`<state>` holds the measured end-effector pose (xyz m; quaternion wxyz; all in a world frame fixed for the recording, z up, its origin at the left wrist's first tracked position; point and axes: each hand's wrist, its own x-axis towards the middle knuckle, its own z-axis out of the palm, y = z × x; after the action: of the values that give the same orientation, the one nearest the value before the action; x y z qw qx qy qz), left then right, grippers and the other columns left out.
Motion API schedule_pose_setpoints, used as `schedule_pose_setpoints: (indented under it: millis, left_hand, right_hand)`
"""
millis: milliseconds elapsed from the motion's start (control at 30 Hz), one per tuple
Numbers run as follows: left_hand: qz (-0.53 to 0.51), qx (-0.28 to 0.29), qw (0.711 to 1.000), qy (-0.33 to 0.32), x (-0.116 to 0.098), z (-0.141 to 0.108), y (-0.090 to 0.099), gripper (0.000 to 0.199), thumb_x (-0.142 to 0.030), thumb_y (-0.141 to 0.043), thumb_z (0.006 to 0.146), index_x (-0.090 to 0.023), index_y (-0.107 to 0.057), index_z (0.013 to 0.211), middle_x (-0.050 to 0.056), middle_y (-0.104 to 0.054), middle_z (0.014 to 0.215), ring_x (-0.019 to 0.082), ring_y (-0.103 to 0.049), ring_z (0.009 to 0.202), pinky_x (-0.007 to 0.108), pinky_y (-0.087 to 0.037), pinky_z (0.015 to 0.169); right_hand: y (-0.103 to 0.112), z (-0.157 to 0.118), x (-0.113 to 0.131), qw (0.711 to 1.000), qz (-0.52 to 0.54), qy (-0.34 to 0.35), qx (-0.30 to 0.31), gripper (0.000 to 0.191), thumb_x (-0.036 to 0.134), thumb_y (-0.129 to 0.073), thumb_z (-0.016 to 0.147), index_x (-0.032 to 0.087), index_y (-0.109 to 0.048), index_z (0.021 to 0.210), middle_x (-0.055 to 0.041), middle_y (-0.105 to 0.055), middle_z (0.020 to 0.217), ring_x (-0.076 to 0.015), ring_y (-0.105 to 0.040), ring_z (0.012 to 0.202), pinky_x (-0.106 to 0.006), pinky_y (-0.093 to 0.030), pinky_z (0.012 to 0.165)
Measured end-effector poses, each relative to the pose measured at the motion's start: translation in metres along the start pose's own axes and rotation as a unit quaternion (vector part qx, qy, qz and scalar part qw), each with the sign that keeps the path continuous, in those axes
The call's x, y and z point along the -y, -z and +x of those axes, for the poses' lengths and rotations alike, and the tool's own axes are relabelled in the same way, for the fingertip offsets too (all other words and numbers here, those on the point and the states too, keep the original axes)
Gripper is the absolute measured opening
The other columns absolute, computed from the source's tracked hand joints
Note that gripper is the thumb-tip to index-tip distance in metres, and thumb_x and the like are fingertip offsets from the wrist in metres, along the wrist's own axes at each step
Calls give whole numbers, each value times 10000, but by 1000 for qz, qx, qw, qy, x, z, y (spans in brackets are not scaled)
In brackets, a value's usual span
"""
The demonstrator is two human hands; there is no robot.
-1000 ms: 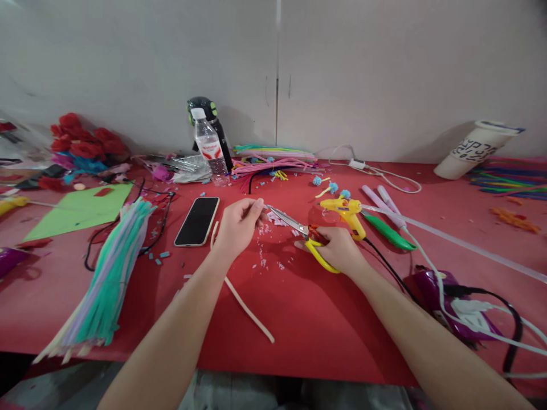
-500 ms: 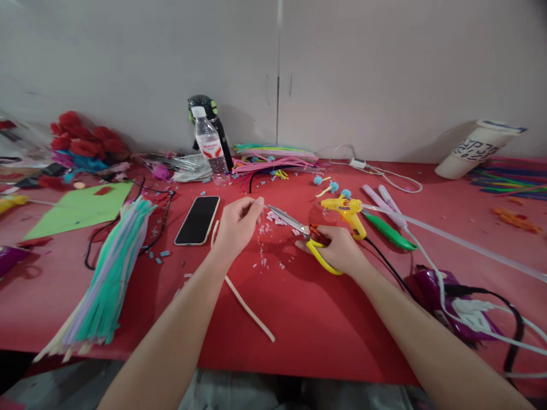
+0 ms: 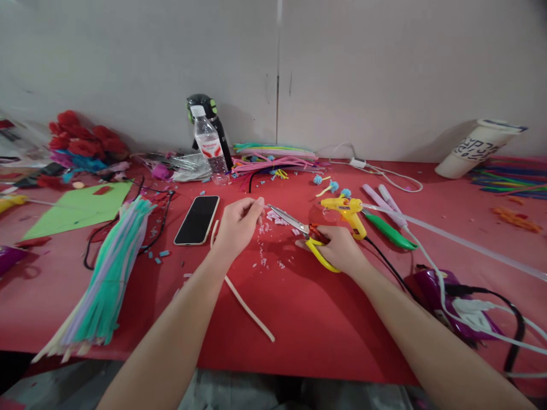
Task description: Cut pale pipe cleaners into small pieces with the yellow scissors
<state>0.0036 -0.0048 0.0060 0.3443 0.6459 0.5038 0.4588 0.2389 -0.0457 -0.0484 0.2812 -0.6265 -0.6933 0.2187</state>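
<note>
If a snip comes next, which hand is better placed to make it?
Probably the right hand: it grips the scissors by the handles, their tips pointing toward the left hand. That one is pinched closed, perhaps on something too small to make out.

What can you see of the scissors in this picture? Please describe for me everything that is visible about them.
The scissors have shiny, metal-looking silver blades and coloured, plastic-looking handles: a yellow loop and a red-orange part, partly hidden by the right hand that grips them. They slant across the view above the red table, tips pointing toward the left hand's fingertips. Whether the blades are fully closed, or touch anything, is too small to tell.
</note>
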Motion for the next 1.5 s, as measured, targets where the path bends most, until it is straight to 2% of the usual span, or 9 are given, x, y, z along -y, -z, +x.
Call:
schedule_pose_setpoints:
  millis: [333, 567, 933, 1100, 1500]
  left_hand:
    - [32, 3, 999, 2, -4, -1, 0, 424, -419, -513, 923, -167, -517, 582, -11, -497, 534, 96, -441, 507, 231, -334, 512]
    - [34, 8, 999, -2, -6, -2, 0, 418, -425, -515, 924, -170, -524, 593, -12, -507, 545, 100, -451, 513, 235, -336, 514]
    - [18, 15, 1000, 8, -5, -1, 0, 399, -421, -512, 932, -165, -551, 628, -7, -546, 571, 98, -482, 534, 234, -374, 547]
    - [12, 11, 1000, 12, -5, -1, 0, 395, -423, -515, 932, -163, -551, 636, -6, -547, 575, 99, -484, 533, 235, -378, 549]
    - [11, 19, 1000, 16, -4, -1, 0, 384, -411, -514, 937, -158, -562, 653, -6, -559, 584, 92, -494, 541, 218, -382, 550]
  right_hand:
    - [0, -2, 0, 1000, 0, 0, 4, 527, 615, -695, 675, 199, -380, 601, 53, -331, 554, -89, -291, 535, -226, -256, 479]
    - [1, -2, 4, 1000, 19, -11, 16, 515, 607, -696, 677, 200, -388, 607, 50, -336, 565, -91, -291, 538, -227, -278, 492]
    - [1, 0, 0, 1000, -6, -3, 7, 584, 655, -685, 676, 198, -335, 577, 48, -301, 556, -93, -267, 547, -231, -239, 470]
    - [0, 0, 1, 1000, 1, -10, -2, 559, 677, -683, 661, 196, -404, 600, 49, -341, 555, -90, -283, 537, -226, -242, 468]
    - [-1, 0, -1, 1000, 3, -5, 16, 542, 612, -708, 672, 195, -371, 597, 54, -309, 566, -89, -268, 549, -223, -236, 479]
